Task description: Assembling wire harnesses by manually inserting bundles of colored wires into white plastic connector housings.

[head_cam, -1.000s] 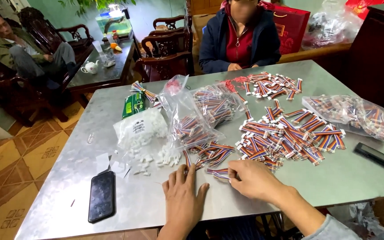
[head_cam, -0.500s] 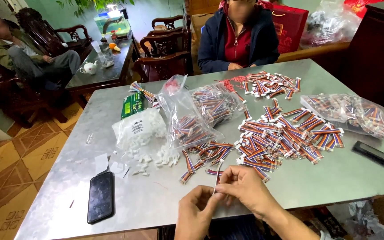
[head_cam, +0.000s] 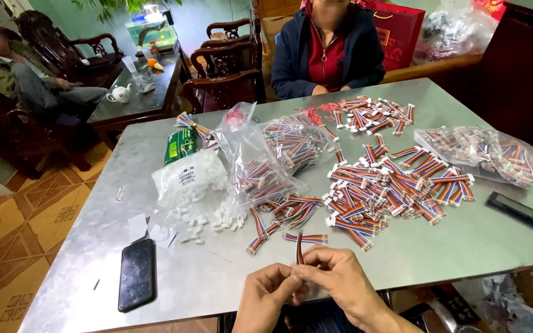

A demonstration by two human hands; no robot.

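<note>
Striped ribbon cable piece pinched upright between two hands

The short ribbon cable (head_cam: 299,246), banded in red, blue, orange and dark stripes, stands nearly upright at the near edge of the table, its lower end hidden between the fingertips. The left hand (head_cam: 272,295) and the right hand (head_cam: 340,280) meet around that lower end, fingers curled and touching each other. Its free top end points toward the far side, just short of another striped piece lying flat.
</note>
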